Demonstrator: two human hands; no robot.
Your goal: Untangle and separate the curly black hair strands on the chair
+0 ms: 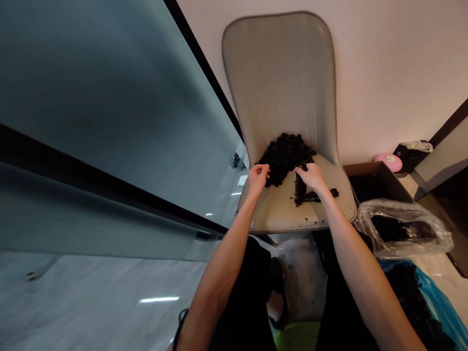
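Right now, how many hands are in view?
2: the left hand beside the dark curly pile, the right hand on it, both above the chair seat.

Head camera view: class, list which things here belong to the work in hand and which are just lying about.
Work in hand: left hand; right hand; black curly heap; beige padded chair.

Lying about: pink round object; cardboard box; clear plastic bag.

The person is wearing dark, loose black clothing [241, 304] over both legs, and a black shoe [278, 287] is showing beneath it. A thin black cord [180, 325] is looping beside the left arm [223, 265]. The right arm [360, 263] is also showing bare, down to the left hand [258, 178] and right hand [310, 176].
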